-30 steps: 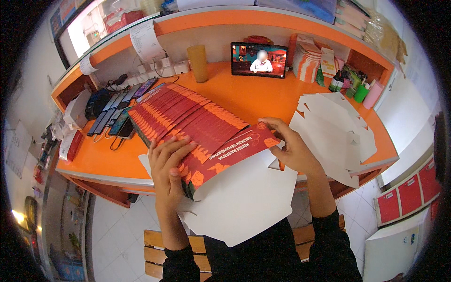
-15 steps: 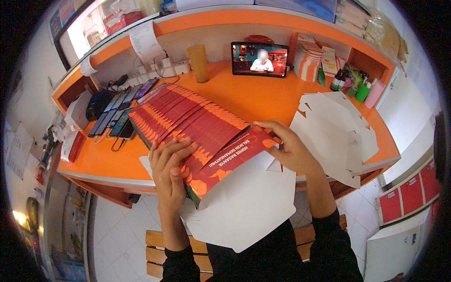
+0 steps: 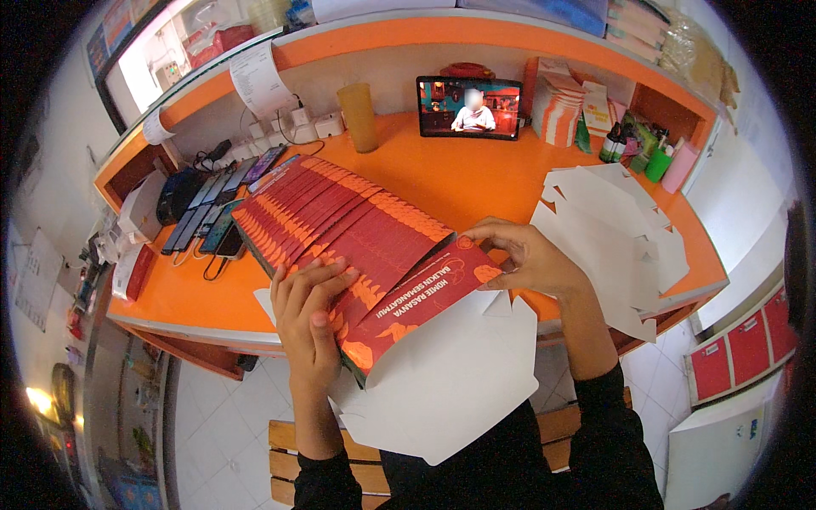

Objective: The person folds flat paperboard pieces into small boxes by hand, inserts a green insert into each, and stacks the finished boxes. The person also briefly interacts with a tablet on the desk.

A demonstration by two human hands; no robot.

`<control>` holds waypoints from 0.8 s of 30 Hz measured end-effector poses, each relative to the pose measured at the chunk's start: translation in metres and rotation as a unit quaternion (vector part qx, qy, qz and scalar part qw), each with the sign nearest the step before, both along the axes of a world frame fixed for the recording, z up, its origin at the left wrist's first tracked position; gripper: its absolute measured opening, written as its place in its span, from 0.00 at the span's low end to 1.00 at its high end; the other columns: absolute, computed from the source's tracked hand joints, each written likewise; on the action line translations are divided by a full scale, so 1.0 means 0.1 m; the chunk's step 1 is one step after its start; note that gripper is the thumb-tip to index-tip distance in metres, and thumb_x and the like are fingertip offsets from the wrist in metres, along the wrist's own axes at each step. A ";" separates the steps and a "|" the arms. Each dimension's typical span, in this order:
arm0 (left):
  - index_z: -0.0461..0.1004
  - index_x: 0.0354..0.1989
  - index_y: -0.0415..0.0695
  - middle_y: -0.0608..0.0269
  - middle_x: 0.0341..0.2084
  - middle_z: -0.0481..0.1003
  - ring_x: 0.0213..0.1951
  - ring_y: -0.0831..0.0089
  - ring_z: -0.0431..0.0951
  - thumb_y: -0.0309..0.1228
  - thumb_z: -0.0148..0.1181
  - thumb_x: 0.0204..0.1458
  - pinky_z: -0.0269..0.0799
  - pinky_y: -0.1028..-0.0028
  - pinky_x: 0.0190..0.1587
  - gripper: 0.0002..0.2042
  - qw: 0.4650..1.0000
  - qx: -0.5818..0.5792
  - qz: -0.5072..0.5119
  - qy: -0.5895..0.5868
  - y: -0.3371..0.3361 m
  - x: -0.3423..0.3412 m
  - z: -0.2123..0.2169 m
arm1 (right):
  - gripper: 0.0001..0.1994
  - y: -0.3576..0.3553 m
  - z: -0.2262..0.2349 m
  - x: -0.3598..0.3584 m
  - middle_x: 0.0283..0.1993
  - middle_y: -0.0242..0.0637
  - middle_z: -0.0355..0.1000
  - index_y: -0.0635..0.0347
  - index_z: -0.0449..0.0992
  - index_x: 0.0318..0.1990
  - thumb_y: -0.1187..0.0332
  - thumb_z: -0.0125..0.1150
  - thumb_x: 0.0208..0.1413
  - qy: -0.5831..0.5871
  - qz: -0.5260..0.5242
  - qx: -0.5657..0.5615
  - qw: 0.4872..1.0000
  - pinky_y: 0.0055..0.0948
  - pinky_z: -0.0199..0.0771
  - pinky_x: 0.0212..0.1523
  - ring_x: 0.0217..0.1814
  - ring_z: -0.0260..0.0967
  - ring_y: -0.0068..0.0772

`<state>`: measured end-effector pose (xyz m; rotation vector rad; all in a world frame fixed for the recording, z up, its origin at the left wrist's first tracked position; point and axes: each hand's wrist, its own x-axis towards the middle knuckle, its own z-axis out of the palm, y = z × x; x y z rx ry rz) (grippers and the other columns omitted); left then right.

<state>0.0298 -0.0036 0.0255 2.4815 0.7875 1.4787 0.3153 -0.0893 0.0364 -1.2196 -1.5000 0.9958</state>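
Head view, looking down on an orange bench [image 3: 476, 183]. A long fanned row of red printed sleeves [image 3: 340, 225] runs from the upper left of the frame down toward the centre, its long axis slanting from upper left to lower right. The nearest red sleeve [image 3: 421, 302] lies at the lower end of that row, at the centre of the frame, partly over a large white flat carton blank [image 3: 442, 382] that extends toward the lower edge. The left hand [image 3: 310, 319] lies at the centre left, palm down, fingers spread and pressed onto the overlapped lower edges of the row, with the thumb just beside the near sleeve's long side. The right hand [image 3: 531, 259] sits right of centre, fingers curled and pinching the upper right corner of the near sleeve; whether it also grips a tab of the white blank beneath cannot be told from this view. The near sleeve thus lies between the two hands, its long axis running from the left hand's side at lower left up to the right hand at upper right, and the right hand has the closer hold on its free end. A stack of white carton blanks [image 3: 612, 229] rests at the right of the bench, well apart from the left hand and near the right forearm. At the upper centre stand a tablet [image 3: 469, 108] and an amber tumbler [image 3: 359, 117]; several phones [image 3: 208, 212] lie in a row at the far left.
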 end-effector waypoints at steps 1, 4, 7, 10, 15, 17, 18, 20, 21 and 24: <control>0.79 0.39 0.46 0.62 0.42 0.76 0.51 0.60 0.69 0.53 0.23 0.61 0.45 0.56 0.63 0.33 1.000 0.001 0.002 0.001 0.00 0.00 0.00 | 0.32 0.01 0.00 0.01 0.52 0.31 0.64 0.59 0.68 0.56 0.78 0.71 0.39 -0.044 0.001 0.003 0.999 0.22 0.73 0.40 0.51 0.61 0.27; 0.79 0.38 0.46 0.62 0.41 0.76 0.51 0.61 0.69 0.53 0.23 0.61 0.45 0.56 0.63 0.34 1.000 0.004 0.005 0.004 0.01 0.01 -0.01 | 0.31 0.03 -0.02 0.04 0.52 0.31 0.62 0.64 0.66 0.58 0.73 0.70 0.43 -0.139 0.011 0.000 0.990 0.20 0.70 0.41 0.51 0.61 0.26; 0.80 0.36 0.46 0.62 0.40 0.77 0.50 0.61 0.69 0.54 0.23 0.60 0.45 0.56 0.63 0.35 1.000 0.005 0.009 0.011 0.03 0.00 -0.02 | 0.27 0.01 -0.04 0.02 0.47 0.33 0.62 0.67 0.66 0.55 0.65 0.67 0.48 -0.144 0.018 0.009 0.989 0.21 0.68 0.42 0.46 0.61 0.25; 0.80 0.35 0.46 0.63 0.39 0.77 0.50 0.62 0.69 0.54 0.22 0.61 0.45 0.56 0.63 0.35 1.000 0.008 0.006 0.007 0.06 -0.01 -0.05 | 0.23 0.03 -0.14 0.00 0.32 0.35 0.64 0.68 0.71 0.47 0.57 0.64 0.52 -0.123 -0.022 0.035 0.992 0.26 0.67 0.39 0.35 0.63 0.27; 0.80 0.35 0.46 0.63 0.39 0.77 0.50 0.62 0.69 0.54 0.20 0.61 0.45 0.56 0.63 0.36 1.000 0.001 0.014 0.006 0.05 -0.01 -0.05 | 0.21 -0.04 -0.27 -0.10 0.30 0.39 0.74 0.71 0.72 0.44 0.62 0.67 0.50 -0.079 -0.094 -0.016 0.992 0.28 0.75 0.37 0.35 0.74 0.31; 0.80 0.35 0.46 0.63 0.39 0.77 0.50 0.62 0.69 0.54 0.20 0.61 0.45 0.56 0.63 0.36 1.000 0.002 0.014 0.004 0.05 -0.01 -0.04 | 0.21 -0.09 -0.35 -0.15 0.36 0.43 0.75 0.73 0.71 0.44 0.66 0.68 0.48 -0.112 -0.076 -0.007 0.991 0.30 0.77 0.40 0.40 0.75 0.33; 0.80 0.35 0.46 0.63 0.39 0.77 0.50 0.62 0.69 0.54 0.20 0.61 0.45 0.56 0.63 0.36 1.000 0.002 0.016 0.004 0.05 0.00 -0.04 | 0.21 -0.11 -0.37 -0.15 0.38 0.45 0.76 0.74 0.71 0.44 0.67 0.69 0.48 -0.128 -0.066 -0.003 0.990 0.31 0.78 0.42 0.43 0.75 0.33; 0.80 0.36 0.46 0.63 0.39 0.77 0.50 0.62 0.69 0.54 0.19 0.61 0.45 0.56 0.63 0.36 1.000 0.003 0.022 0.003 0.04 0.00 -0.04 | 0.20 -0.13 -0.33 -0.14 0.38 0.45 0.76 0.75 0.71 0.45 0.71 0.69 0.47 -0.063 -0.084 -0.079 0.991 0.31 0.78 0.42 0.42 0.75 0.34; 0.80 0.36 0.46 0.63 0.39 0.77 0.50 0.62 0.69 0.53 0.19 0.61 0.45 0.56 0.63 0.36 1.000 0.005 0.024 0.002 0.03 -0.01 -0.04 | 0.21 -0.14 -0.32 -0.13 0.38 0.45 0.75 0.75 0.70 0.45 0.72 0.69 0.46 -0.030 -0.092 -0.116 0.989 0.31 0.78 0.42 0.42 0.75 0.34; 0.80 0.36 0.46 0.63 0.39 0.77 0.50 0.62 0.69 0.53 0.20 0.61 0.45 0.56 0.63 0.35 1.000 0.004 0.018 0.002 0.03 0.01 -0.05 | 0.23 -0.08 -0.56 -0.07 0.44 0.47 0.74 0.75 0.68 0.48 0.74 0.69 0.46 0.062 -0.056 -0.055 0.995 0.31 0.79 0.42 0.43 0.75 0.35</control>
